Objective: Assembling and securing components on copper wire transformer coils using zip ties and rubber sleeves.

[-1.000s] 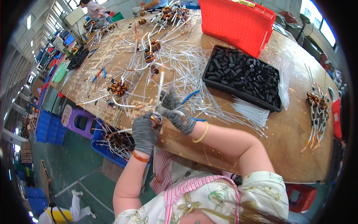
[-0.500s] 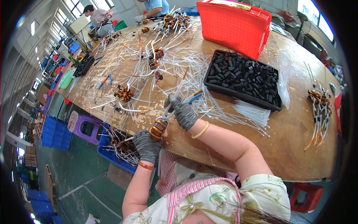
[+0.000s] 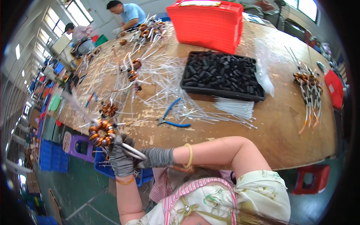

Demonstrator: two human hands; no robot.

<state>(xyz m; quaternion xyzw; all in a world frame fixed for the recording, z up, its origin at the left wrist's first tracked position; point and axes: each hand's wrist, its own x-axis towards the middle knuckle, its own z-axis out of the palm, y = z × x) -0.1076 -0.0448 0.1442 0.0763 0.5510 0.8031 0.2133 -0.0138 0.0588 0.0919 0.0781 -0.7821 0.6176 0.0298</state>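
My gloved left hand (image 3: 120, 159) is closed round a ring-shaped coil (image 3: 90, 134) wound with copper-orange wire, held upright over the table's near left edge. White sleeved leads run from the coil, one pair toward my right hand and another, blurred, up to the left. Close beside the left hand, my gloved right hand (image 3: 152, 156) is closed at the white leads (image 3: 133, 151); its fingertips are partly hidden. Blue-handled pliers (image 3: 162, 120) lie spread on the table, apart from both hands. Another copper coil (image 3: 108, 109) rests on the table just beyond the held one.
A black tray (image 3: 221, 93) of small black sleeves stands mid-table, before a red bin (image 3: 204, 28). White cable ties (image 3: 234, 107) lie nearby, loose ones scattered left. Bundled coils (image 3: 308, 84) lie right. A blue crate (image 3: 144, 179) sits below the edge. Two people work at the far left.
Both hands have moved left with the coil, which has turned to show its ring face. My right hand has come down beside the left. The pliers now lie uncovered on the table.
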